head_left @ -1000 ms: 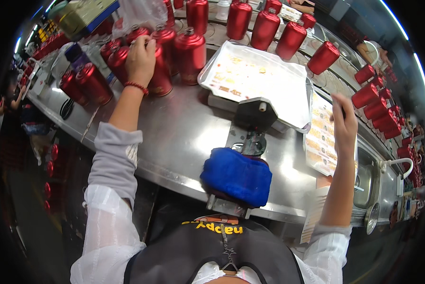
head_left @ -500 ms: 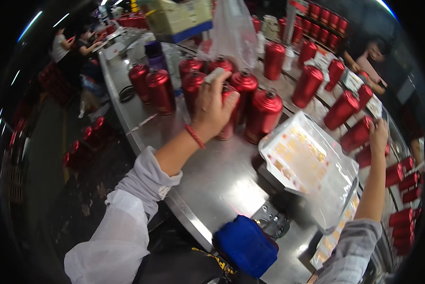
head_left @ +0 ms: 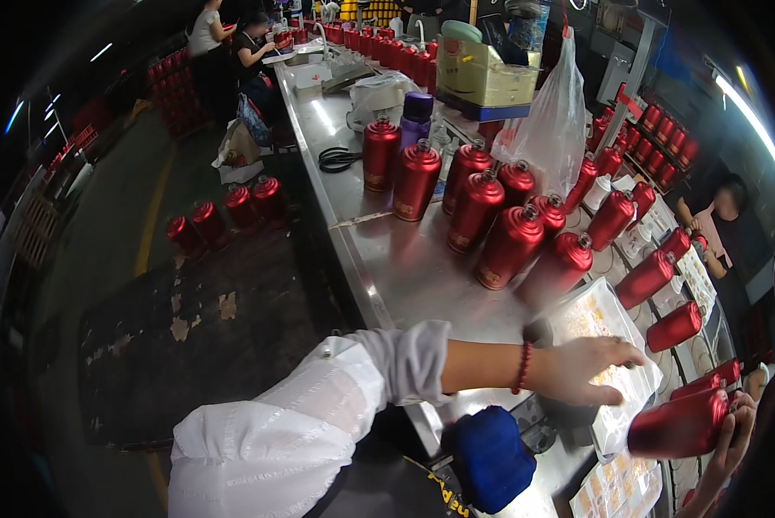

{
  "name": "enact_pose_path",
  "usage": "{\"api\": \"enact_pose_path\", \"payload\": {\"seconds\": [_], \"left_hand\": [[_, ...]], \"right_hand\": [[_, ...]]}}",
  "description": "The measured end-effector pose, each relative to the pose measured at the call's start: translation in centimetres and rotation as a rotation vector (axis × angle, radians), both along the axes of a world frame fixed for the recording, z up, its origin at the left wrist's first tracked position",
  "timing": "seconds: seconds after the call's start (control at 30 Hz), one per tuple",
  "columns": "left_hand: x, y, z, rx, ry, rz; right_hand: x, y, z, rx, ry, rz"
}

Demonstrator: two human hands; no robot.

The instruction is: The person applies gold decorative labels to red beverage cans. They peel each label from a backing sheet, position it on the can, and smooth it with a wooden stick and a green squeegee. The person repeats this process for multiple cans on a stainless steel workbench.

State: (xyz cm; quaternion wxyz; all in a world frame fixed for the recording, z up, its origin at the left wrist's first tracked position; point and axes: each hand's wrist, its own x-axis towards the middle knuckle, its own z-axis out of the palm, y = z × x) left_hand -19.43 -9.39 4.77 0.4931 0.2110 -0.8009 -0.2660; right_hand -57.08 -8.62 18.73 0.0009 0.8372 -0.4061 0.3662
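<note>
1. Red bottle [head_left: 679, 423] lies at lower right, long axis roughly level, gripped by the right hand [head_left: 731, 440].
2. Left hand [head_left: 588, 369] presses flat, fingers spread, on the clear sticker-sheet tray [head_left: 616, 345].
3. Yellowish box [head_left: 489, 79] sits at upper centre.

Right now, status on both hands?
Left hand flat on label sheet tray. Right hand gripping red bottle. Red bottles crowd behind tray.

Dim hall, seemingly stained floor [head_left: 189, 319]
</note>
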Motion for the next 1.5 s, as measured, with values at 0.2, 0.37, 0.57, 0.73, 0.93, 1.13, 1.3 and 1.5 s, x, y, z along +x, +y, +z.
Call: {"api": "enact_pose_path", "payload": {"seconds": [0.2, 0.37, 0.57, 0.73, 0.93, 1.13, 1.3, 1.5], "left_hand": [[-4.8, 5.7, 0.8, 0.843, 0.483, -1.023], [-0.2, 8.8, -3.9, 1.167, 0.46, -0.663], [-1.2, 8.7, -5.2, 1.188, 0.419, -0.274], [-2.0, 6.6, -5.4, 1.301, 0.358, -0.283], [-2.0, 5.7, -7.4, 0.873, 0.278, 0.002], [-0.8, 6.6, -9.4, 0.799, 0.326, -0.035], [-0.5, 6.6, -9.4, 0.842, 0.352, -0.058], [-0.4, 6.6, -9.6, 0.888, 0.39, -0.11]], "right_hand": [[12.0, 8.5, -5.5, 0.385, -0.536, 0.173], [16.0, 10.6, -15.3, 0.625, -0.795, -0.043], [16.8, 13.9, -18.8, 0.545, -0.46, -0.1], [16.2, 12.8, -19.8, 0.591, -0.518, -0.163], [13.5, 10.6, -18.8, 0.515, -0.439, -0.17], [7.1, -4.5, -18.7, 0.156, 0.161, -0.251], [8.4, -14.2, -22.1, 0.211, 0.557, -0.435], [7.4, -19.5, -22.4, 0.154, 0.624, -0.478]]}}
